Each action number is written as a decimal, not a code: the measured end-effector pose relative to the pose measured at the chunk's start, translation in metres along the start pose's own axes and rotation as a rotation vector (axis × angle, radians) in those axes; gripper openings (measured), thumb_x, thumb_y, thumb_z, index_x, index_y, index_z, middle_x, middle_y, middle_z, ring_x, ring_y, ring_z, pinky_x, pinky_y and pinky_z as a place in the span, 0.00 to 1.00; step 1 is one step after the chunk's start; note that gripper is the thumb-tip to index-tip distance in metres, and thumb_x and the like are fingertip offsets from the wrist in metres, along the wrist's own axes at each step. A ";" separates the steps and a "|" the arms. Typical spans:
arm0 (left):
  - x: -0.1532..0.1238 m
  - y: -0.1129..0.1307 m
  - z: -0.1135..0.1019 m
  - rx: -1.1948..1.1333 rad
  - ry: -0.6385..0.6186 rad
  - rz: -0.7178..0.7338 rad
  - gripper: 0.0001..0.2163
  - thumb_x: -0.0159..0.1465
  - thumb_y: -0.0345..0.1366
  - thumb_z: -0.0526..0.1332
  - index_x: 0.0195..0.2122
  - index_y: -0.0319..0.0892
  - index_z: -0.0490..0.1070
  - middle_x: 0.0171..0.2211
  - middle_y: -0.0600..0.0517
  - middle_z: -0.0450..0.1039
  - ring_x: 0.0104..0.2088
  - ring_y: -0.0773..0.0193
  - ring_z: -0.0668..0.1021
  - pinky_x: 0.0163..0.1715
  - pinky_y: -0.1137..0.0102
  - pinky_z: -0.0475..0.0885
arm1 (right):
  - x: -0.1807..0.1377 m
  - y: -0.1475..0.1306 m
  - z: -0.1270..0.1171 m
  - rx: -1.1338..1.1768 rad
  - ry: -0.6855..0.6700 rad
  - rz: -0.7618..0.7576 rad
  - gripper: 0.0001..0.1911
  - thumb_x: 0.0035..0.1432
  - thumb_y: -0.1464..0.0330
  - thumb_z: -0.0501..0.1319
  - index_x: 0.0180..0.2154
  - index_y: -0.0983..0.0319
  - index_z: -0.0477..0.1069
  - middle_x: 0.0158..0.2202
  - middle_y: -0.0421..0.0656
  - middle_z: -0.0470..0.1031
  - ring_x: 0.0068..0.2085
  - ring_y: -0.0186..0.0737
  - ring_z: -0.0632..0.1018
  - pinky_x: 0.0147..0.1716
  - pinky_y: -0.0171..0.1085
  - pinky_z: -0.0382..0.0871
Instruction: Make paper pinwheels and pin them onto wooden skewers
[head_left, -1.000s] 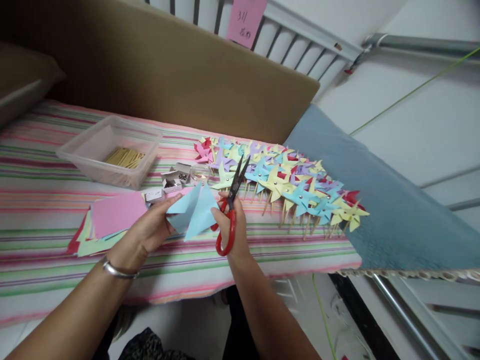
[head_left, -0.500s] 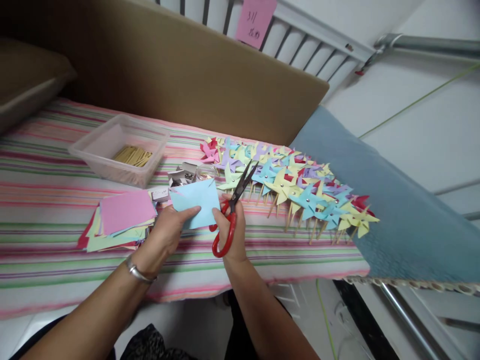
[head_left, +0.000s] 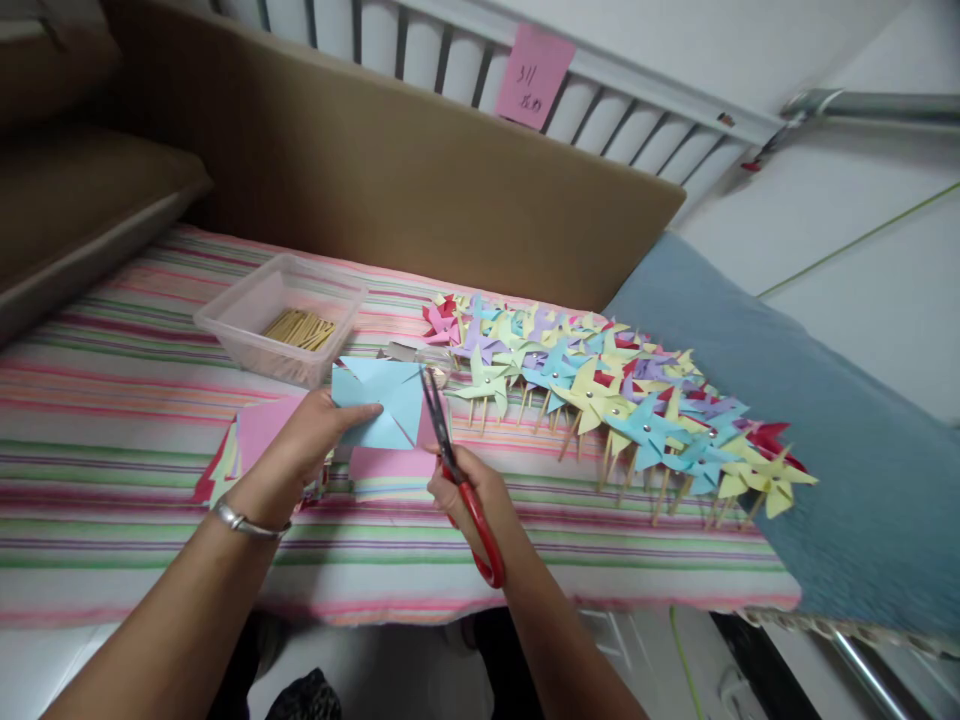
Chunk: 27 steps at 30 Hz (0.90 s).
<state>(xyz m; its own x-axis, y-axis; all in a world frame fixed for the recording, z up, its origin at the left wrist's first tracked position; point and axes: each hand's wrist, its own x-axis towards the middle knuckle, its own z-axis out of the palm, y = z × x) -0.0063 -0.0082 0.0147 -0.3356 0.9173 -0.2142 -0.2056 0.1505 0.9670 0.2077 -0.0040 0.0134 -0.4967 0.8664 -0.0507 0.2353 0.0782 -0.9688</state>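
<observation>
My left hand (head_left: 319,435) pinches a light blue square of paper (head_left: 386,385), its thumb lying over the middle. Slits run inward from the paper's corners. In my right hand (head_left: 480,490) is a pair of scissors (head_left: 471,500) with red handles and dark blades. The blades point up and slightly left, along the paper's right edge; I cannot tell if they touch it. A pink sheet (head_left: 390,472) shows below the blue square. Under my left forearm lies a stack of coloured paper (head_left: 259,430), partly hidden.
A clear plastic tub (head_left: 281,365) holds short wooden sticks (head_left: 298,328). Many finished paper pinwheels (head_left: 589,392) on sticks lie to the right on the striped cloth (head_left: 150,470). Cardboard (head_left: 420,170) stands behind. Small boxes and a clear container are partly hidden behind the blue paper.
The scissors have swung from pointing up-right to up-left, beside the blue paper. My right fingers have come off the paper, which my left hand has turned slightly. The pink sheet below it now shows.
</observation>
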 end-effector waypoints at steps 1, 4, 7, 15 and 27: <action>0.001 0.002 -0.002 -0.004 -0.019 0.010 0.19 0.43 0.39 0.72 0.37 0.39 0.77 0.38 0.47 0.79 0.37 0.54 0.78 0.38 0.65 0.71 | -0.001 0.001 -0.001 -0.035 -0.049 0.027 0.20 0.54 0.61 0.61 0.47 0.61 0.71 0.25 0.36 0.64 0.24 0.30 0.66 0.25 0.31 0.62; 0.003 0.006 -0.009 -0.023 -0.061 0.036 0.21 0.44 0.38 0.72 0.40 0.38 0.76 0.40 0.45 0.79 0.38 0.53 0.78 0.39 0.64 0.71 | -0.003 0.006 -0.001 -0.101 -0.126 0.102 0.19 0.53 0.60 0.62 0.45 0.62 0.72 0.22 0.36 0.62 0.23 0.30 0.64 0.23 0.31 0.60; 0.005 0.009 -0.014 -0.032 -0.067 0.054 0.21 0.43 0.37 0.72 0.39 0.37 0.75 0.38 0.45 0.79 0.37 0.54 0.78 0.39 0.62 0.71 | -0.003 0.010 -0.001 -0.143 -0.154 0.156 0.18 0.52 0.59 0.62 0.42 0.63 0.73 0.20 0.35 0.61 0.22 0.30 0.62 0.22 0.31 0.59; 0.001 0.019 -0.009 -0.040 -0.077 0.053 0.21 0.43 0.36 0.72 0.40 0.38 0.75 0.36 0.46 0.79 0.35 0.54 0.79 0.36 0.62 0.73 | -0.007 0.009 0.002 -0.203 -0.141 0.198 0.17 0.50 0.58 0.63 0.38 0.64 0.75 0.20 0.35 0.61 0.23 0.30 0.61 0.23 0.31 0.57; 0.002 0.019 -0.009 -0.044 -0.101 0.038 0.21 0.44 0.35 0.71 0.41 0.39 0.75 0.39 0.45 0.79 0.36 0.54 0.78 0.35 0.66 0.72 | -0.002 0.009 0.005 -0.154 -0.159 0.228 0.16 0.50 0.59 0.63 0.37 0.63 0.75 0.23 0.37 0.66 0.25 0.32 0.65 0.25 0.31 0.60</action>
<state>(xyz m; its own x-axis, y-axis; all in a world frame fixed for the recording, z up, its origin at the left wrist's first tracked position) -0.0193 -0.0069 0.0319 -0.2502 0.9548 -0.1603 -0.2357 0.1005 0.9666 0.2067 -0.0079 0.0032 -0.5381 0.7833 -0.3113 0.4736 -0.0246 -0.8804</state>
